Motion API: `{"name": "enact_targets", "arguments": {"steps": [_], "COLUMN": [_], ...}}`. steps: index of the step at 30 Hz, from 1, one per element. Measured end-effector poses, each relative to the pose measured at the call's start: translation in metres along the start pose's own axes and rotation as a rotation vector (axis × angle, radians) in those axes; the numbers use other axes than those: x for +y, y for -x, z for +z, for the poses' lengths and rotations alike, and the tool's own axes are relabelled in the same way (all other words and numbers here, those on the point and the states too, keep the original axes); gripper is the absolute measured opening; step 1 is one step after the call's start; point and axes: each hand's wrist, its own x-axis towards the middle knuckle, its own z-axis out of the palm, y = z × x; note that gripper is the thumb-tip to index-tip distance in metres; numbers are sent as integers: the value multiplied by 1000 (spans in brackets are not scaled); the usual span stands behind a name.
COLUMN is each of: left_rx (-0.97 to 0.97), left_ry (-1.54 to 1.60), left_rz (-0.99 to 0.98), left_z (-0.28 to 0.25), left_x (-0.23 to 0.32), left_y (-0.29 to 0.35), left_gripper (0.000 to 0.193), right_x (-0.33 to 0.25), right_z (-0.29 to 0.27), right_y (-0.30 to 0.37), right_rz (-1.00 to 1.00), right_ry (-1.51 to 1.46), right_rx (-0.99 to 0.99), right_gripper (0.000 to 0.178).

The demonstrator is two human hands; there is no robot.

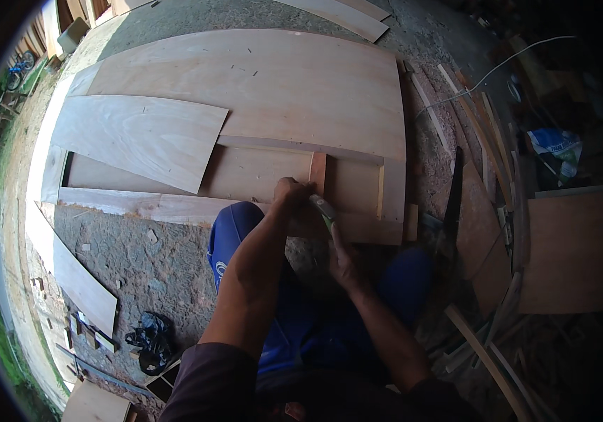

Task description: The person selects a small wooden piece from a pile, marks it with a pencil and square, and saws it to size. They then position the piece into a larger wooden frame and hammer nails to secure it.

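One hammer [324,209] in right grip [344,264], wooden crosspiece [320,167]

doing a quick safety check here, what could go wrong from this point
The tool in the right hand is very near the left hand, so a slip might hurt it. The sheet lying askew over the frame could shift if knocked. Wood strips on the ground to the right might trip someone.
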Motion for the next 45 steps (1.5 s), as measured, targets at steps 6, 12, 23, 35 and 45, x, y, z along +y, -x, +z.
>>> {"name": "enact_targets", "arguments": {"steps": [6,12,23,35,45], "left_rx": [175,172,145,245,279], "left_ry": [-60,-209,-530,-644,-658], "left_rz": [99,89,183,74,107], "left_z": [-48,-15,-20,-24,-23], "left_x": [-52,-2,-3,-1,-8], "left_y": [-45,6,50,74,70], "left_gripper": [51,53,60,69,66], "right_x": [-28,-1,-4,5,14], "right_z": [19,10,-11,-12,1], "right_y": [-22,-6,-30,-105,-142], "right_rz": [-178,36,327,264,107], "right_ry": [-25,-66,-68,-5,76], "right_rx": [18,-82,130,-25,30], "right_gripper": [61,65,60,57,60]}}
